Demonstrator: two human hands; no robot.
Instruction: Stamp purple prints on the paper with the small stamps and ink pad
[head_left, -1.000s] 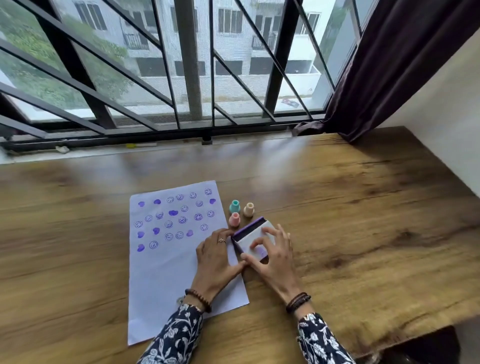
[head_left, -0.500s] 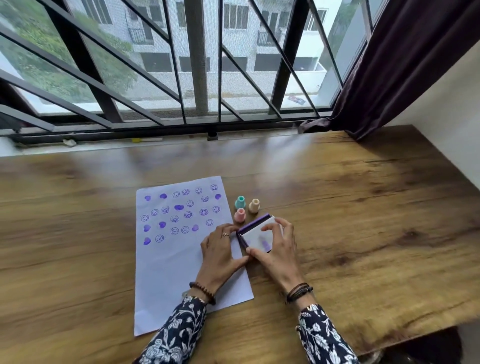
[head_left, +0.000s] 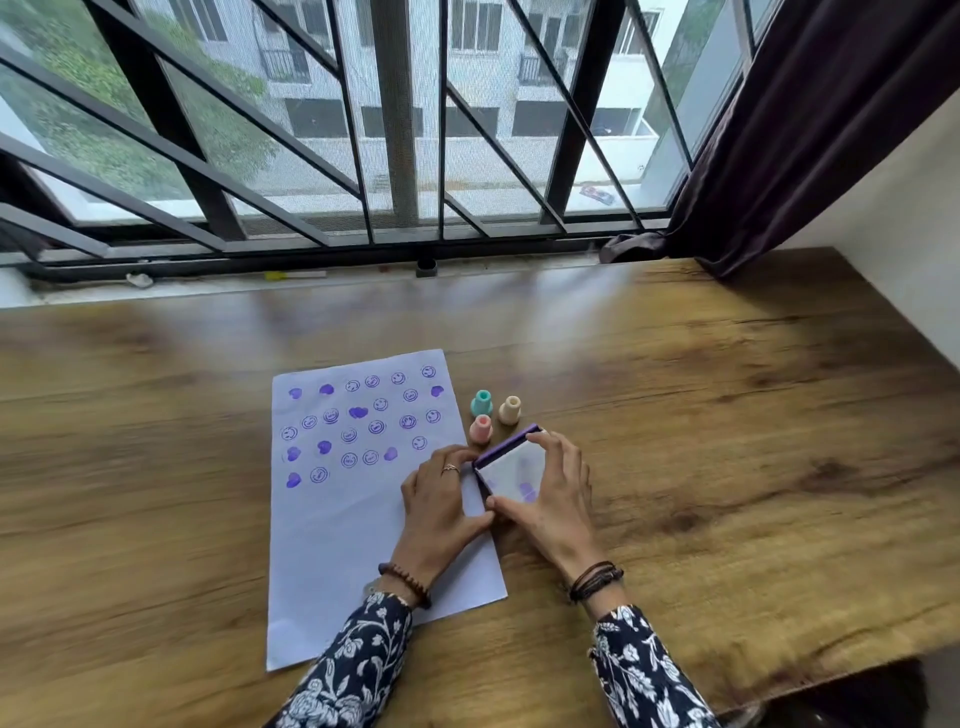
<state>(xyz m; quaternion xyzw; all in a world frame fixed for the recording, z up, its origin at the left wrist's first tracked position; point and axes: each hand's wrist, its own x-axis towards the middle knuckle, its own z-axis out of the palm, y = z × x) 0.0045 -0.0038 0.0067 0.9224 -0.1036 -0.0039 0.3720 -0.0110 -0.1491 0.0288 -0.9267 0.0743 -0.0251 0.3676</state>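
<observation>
Both hands, the left hand and right hand, held the ink pad beside the paper, apparently handling its lid; a stamp needed picking next.

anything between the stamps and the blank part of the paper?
Partly. The left hand rests on the paper's right edge, and both it and the right hand hold the ink pad, just below the three stamps. The lower left of the sheet lies bare.

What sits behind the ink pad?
Three small stamps: pink nearest the ink pad, teal and cream beyond. Their print faces are hidden, facing the table.
</observation>
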